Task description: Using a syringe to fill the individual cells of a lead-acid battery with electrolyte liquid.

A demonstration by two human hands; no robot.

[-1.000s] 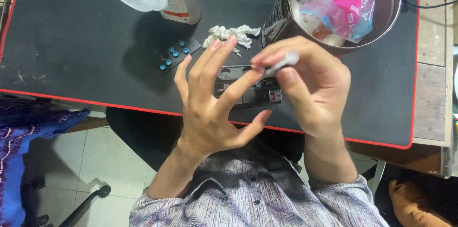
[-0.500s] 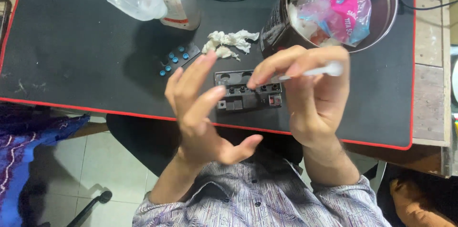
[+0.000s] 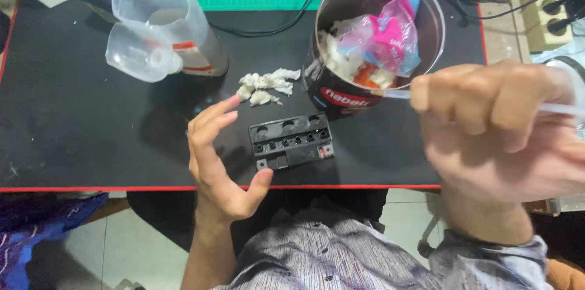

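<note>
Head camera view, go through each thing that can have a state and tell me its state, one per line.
Left hand: open, fingers spread, holding nothing.
Right hand: closed on a thin white stick.
Metal can: open, stuffed with wrappers.
Plastic jug: lying on its side.
Black part: flat on the mat, untouched.
White wad: crumpled.

Right hand [image 3: 499, 125] pinches a thin white stick [image 3: 396, 94]; left hand [image 3: 216, 156] open beside a black part [image 3: 291, 140].

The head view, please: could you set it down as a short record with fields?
Surface: black mat with red edge
Left hand: open, empty, beside the black plastic part, not touching it
Right hand: raised and blurred, pinching a thin white stick
Behind the part: crumpled white tissue
Round tin: holds pink wrapper
Far left: clear plastic bottle
</note>
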